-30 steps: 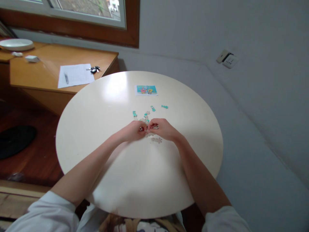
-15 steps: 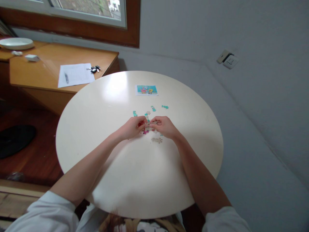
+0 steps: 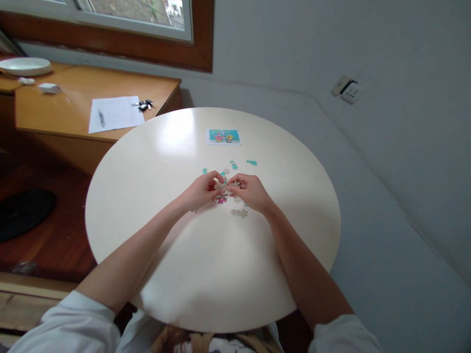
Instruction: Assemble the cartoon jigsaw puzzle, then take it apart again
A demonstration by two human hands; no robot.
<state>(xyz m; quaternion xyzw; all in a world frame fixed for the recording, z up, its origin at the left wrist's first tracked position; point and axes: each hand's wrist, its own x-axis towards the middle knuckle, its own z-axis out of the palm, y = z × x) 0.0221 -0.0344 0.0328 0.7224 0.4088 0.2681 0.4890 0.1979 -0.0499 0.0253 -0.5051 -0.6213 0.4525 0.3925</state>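
Observation:
My left hand (image 3: 201, 191) and my right hand (image 3: 251, 191) meet over the middle of the white table. Between their fingertips they pinch pale jigsaw puzzle pieces (image 3: 226, 186), seen from the back and held just above a small pile. Pink puzzle pieces (image 3: 222, 200) show beneath the left fingers; the hands partly hide the rest of the pile. Nearer to me lie pale joined puzzle pieces (image 3: 239, 213). Beyond the hands are a teal and white puzzle piece (image 3: 234, 165), a teal strip of puzzle pieces (image 3: 252, 162) and another teal piece (image 3: 205, 171).
A cartoon picture card (image 3: 224, 137) lies toward the far side of the round white table (image 3: 206, 279). At the left, a wooden desk (image 3: 73, 98) carries paper (image 3: 119, 117), a pen (image 3: 101, 118) and keys (image 3: 144, 105). A wall with sockets (image 3: 352, 92) stands at the right.
Both hands have risen slightly and shifted a little away from me, their fingers parting somewhat. More of the pale pieces between them shows.

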